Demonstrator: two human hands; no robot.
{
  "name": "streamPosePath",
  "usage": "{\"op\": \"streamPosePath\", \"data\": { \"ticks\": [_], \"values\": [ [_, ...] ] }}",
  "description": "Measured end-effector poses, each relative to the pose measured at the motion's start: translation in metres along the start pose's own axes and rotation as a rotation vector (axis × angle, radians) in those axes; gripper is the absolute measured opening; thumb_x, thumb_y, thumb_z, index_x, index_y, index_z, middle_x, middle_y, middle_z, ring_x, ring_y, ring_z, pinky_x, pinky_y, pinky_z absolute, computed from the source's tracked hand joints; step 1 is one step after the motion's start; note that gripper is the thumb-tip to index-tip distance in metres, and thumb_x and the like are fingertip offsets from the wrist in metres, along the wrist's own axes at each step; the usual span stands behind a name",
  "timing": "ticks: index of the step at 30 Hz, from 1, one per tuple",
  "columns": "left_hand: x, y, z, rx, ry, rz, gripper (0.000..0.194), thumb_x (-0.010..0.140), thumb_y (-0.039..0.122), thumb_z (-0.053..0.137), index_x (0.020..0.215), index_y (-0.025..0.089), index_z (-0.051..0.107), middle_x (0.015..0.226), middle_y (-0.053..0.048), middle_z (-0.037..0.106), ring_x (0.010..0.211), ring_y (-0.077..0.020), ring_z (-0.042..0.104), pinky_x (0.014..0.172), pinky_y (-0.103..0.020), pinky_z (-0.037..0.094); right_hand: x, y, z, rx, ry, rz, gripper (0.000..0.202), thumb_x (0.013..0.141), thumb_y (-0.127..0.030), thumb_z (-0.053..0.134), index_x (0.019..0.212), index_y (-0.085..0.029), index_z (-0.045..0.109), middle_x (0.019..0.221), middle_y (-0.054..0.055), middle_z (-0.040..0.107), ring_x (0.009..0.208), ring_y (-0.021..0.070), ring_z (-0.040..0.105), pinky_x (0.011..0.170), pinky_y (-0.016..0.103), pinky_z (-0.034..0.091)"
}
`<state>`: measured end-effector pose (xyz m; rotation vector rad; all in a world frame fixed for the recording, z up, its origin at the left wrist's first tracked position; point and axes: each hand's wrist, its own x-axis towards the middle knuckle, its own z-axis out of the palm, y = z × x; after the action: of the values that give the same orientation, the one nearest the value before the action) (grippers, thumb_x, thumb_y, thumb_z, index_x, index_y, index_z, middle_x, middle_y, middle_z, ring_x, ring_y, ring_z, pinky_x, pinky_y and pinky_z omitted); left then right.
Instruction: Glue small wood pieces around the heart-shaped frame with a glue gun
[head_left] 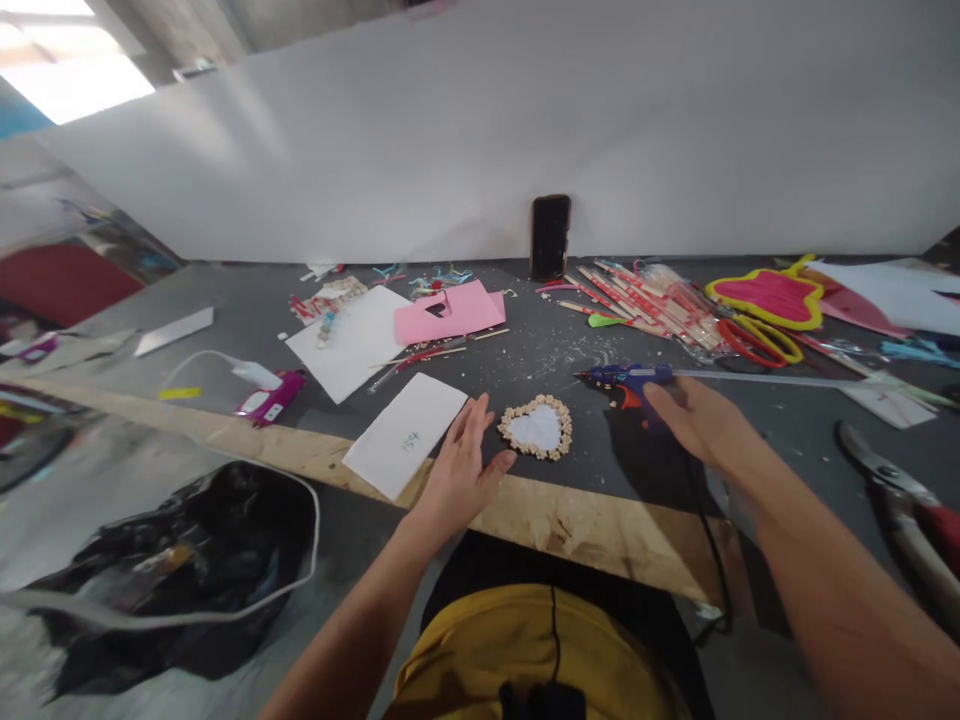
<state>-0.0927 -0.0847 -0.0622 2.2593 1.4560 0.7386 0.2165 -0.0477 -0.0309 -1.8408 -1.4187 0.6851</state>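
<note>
My right hand [696,418] is wrapped round the handle of a blue glue gun [628,375], its nozzle pointing left just above the table. A long clear glue stick [765,378] sticks out of the gun's back. Left of the nozzle lies a small white heart [534,430] edged with tan beads or wood bits. My left hand [469,465] rests with fingers stretched out at the table edge, between the heart and a folded white card [406,436] with handwriting on it. Its fingertips are near the card's right edge; whether they touch it I cannot tell.
A phone [550,238] leans against the white panel. Around lie pink paper [450,315], a white sheet [349,342], wrapped sticks [637,300], scissors [759,340], pliers [892,470] and a purple power strip [271,398]. A black-bagged bin [187,560] stands below left.
</note>
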Motion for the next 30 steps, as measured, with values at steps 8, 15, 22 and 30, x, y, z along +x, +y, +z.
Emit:
{"op": "streamPosePath", "data": {
  "ticks": [8,15,22,30],
  "values": [
    [0.001,-0.003,0.005,-0.004,-0.021,-0.003,0.071,0.097,0.045,0.041,0.15,0.016,0.006,0.145,-0.019,0.044,0.142,-0.0286,0.03,0.113,-0.051,0.029,-0.009,-0.039,0.013,-0.319,-0.082,-0.397,0.021,0.077,-0.032,0.06,0.095,-0.025,0.067,0.096,0.009,0.069,0.091,0.0265,0.061,0.085,0.043,0.044],
    [0.001,-0.003,0.003,-0.007,-0.016,0.001,0.072,0.096,0.048,0.04,0.15,0.014,0.008,0.147,-0.018,0.041,0.146,-0.0277,0.016,0.114,-0.05,0.028,0.012,-0.049,0.077,-0.38,-0.238,-0.57,0.025,0.08,-0.028,0.056,0.1,-0.019,0.069,0.11,0.011,0.066,0.106,0.0273,0.057,0.096,0.044,0.041],
    [0.0,-0.004,0.004,0.021,-0.034,-0.011,0.075,0.095,0.053,0.039,0.151,0.016,0.005,0.151,-0.015,0.037,0.147,-0.0265,0.011,0.116,-0.05,0.026,0.023,-0.045,0.087,-0.432,-0.283,-0.612,0.023,0.083,-0.03,0.054,0.095,-0.019,0.07,0.111,0.011,0.065,0.106,0.0256,0.056,0.097,0.044,0.039],
    [0.0,-0.003,0.003,-0.001,-0.038,-0.019,0.075,0.095,0.055,0.037,0.151,0.017,0.006,0.149,-0.015,0.039,0.147,-0.0268,0.011,0.115,-0.049,0.026,0.025,-0.045,0.093,-0.43,-0.271,-0.646,0.023,0.085,-0.03,0.051,0.094,-0.021,0.071,0.108,0.01,0.066,0.103,0.0254,0.057,0.095,0.045,0.041]
  ]
}}
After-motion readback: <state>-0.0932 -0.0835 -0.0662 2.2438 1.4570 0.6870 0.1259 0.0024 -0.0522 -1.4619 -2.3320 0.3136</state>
